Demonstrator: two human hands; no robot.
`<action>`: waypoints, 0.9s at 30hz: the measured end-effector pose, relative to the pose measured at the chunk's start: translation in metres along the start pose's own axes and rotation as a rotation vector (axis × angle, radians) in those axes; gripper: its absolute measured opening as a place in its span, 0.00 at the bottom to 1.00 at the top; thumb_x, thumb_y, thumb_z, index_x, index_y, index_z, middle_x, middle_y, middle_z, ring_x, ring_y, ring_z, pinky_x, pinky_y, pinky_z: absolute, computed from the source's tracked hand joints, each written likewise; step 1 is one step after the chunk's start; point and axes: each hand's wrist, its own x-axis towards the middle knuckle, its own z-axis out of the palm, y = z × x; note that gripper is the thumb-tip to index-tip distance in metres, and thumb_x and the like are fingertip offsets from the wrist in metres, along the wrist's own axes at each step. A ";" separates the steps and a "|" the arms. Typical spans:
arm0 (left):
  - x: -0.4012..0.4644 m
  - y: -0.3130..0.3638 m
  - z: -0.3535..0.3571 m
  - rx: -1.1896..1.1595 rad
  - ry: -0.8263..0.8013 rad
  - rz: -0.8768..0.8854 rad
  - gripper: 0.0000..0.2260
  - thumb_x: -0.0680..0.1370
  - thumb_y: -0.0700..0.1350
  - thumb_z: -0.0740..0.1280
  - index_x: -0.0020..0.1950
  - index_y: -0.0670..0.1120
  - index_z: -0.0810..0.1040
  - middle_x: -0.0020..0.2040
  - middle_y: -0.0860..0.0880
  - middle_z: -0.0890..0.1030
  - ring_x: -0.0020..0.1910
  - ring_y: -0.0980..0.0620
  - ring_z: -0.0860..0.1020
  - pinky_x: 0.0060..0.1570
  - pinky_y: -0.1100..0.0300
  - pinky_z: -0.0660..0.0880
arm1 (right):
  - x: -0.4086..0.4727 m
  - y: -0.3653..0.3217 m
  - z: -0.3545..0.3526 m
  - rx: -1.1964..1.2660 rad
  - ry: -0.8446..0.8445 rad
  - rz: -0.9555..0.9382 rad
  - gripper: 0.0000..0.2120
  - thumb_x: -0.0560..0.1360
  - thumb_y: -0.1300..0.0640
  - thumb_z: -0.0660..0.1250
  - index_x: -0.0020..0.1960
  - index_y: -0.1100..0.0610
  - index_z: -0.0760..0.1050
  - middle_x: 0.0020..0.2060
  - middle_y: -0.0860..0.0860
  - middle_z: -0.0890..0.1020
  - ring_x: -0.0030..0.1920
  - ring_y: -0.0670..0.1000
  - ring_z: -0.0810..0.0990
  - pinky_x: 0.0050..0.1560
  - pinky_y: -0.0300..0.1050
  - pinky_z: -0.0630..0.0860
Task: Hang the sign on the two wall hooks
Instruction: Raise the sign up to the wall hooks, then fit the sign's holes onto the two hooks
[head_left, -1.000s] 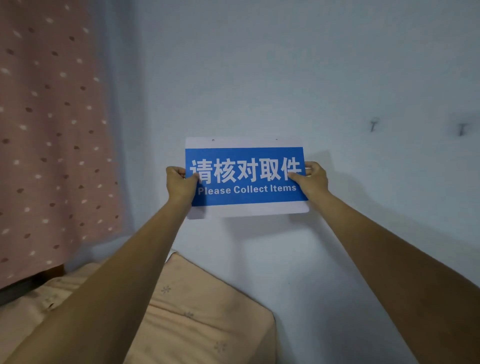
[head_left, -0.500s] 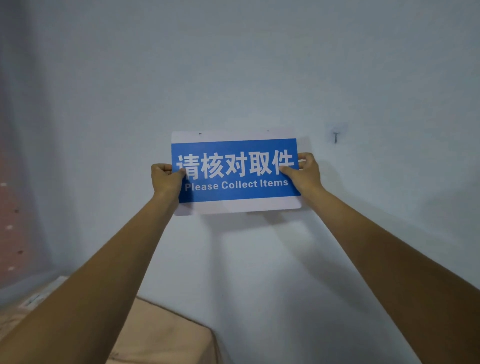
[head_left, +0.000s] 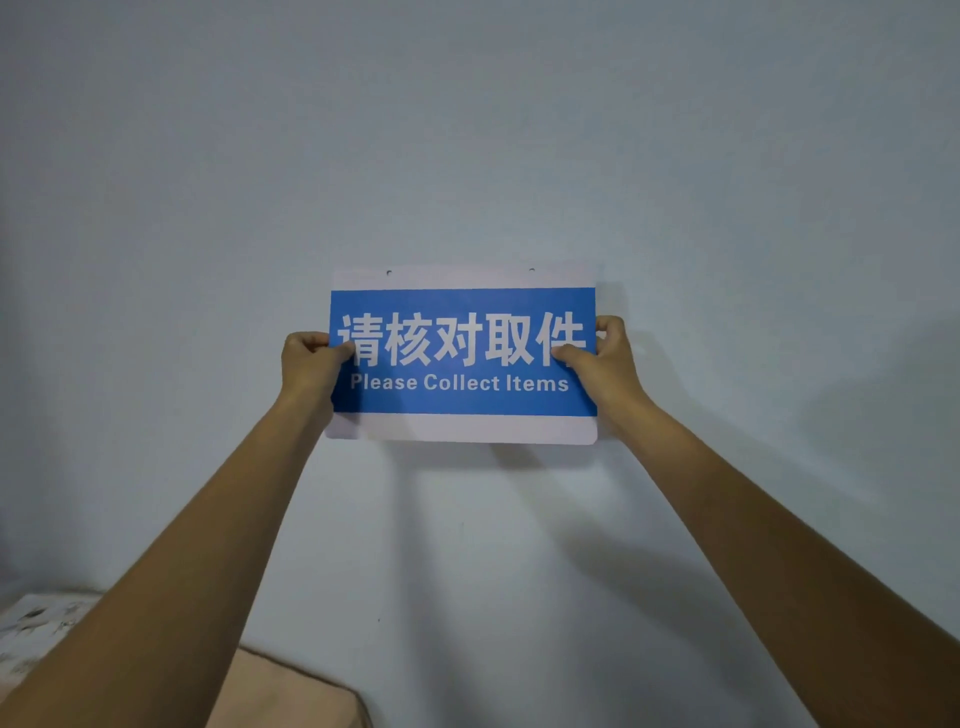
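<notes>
In the head view I see my left hand (head_left: 310, 364) gripping the left edge of the sign (head_left: 462, 353) and my right hand (head_left: 605, 358) gripping its right edge, so the sign sits between both hands, flat before the wall (head_left: 467, 130). Two small holes (head_left: 389, 272) show above my hands at its top edge. No hook is visible, so I judge the hanging is not yet done.

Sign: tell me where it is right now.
In the head view the sign sits mid-frame, against the wall, pinched at its side edges by the left hand and right hand.
</notes>
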 end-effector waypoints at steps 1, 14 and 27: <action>0.001 -0.001 0.005 -0.006 -0.018 -0.002 0.10 0.76 0.41 0.67 0.52 0.45 0.67 0.53 0.47 0.76 0.50 0.48 0.76 0.45 0.56 0.74 | 0.000 0.000 -0.002 0.016 0.016 0.018 0.17 0.73 0.60 0.69 0.56 0.54 0.63 0.50 0.51 0.79 0.41 0.49 0.83 0.32 0.40 0.78; 0.032 -0.014 0.027 -0.071 -0.328 -0.033 0.11 0.74 0.37 0.65 0.55 0.43 0.70 0.47 0.48 0.79 0.43 0.51 0.79 0.39 0.57 0.76 | 0.001 0.000 0.006 -0.025 0.266 -0.043 0.15 0.73 0.52 0.70 0.55 0.53 0.68 0.43 0.45 0.80 0.39 0.44 0.82 0.30 0.34 0.76; 0.073 0.000 0.057 0.014 -0.440 0.180 0.14 0.78 0.46 0.66 0.59 0.41 0.70 0.47 0.50 0.77 0.38 0.57 0.76 0.36 0.65 0.71 | 0.001 0.022 0.002 -0.045 0.390 -0.045 0.15 0.74 0.52 0.70 0.55 0.54 0.69 0.42 0.46 0.80 0.40 0.47 0.82 0.35 0.42 0.77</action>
